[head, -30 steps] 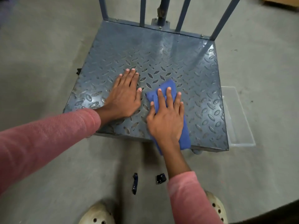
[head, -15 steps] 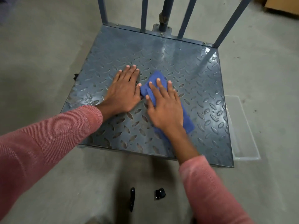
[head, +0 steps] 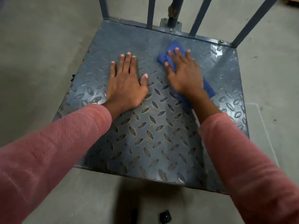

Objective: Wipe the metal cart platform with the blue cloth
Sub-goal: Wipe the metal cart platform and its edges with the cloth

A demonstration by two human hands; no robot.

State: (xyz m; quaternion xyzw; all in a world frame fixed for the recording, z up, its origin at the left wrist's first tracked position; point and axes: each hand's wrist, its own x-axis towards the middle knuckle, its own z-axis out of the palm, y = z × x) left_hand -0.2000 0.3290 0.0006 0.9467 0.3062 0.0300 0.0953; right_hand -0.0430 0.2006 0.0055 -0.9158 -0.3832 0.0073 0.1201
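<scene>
the right hand (head: 184, 75) lies flat, fingers straight and spread, pressing the blue cloth (head: 171, 57) onto the far right part of the metal cart platform (head: 145, 135). the left hand (head: 126, 83) rests palm down on bare plate beside it, fingers extended. both arms reach forward in pink sleeves (head: 56, 151).

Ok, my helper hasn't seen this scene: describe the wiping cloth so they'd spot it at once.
Find the metal cart platform with raised oval tread on the concrete floor. Toward its far right, near the upright bars, the right hand presses flat on the blue cloth. It is the only soft, bright blue thing there; the left hand rests on bare metal.
</scene>
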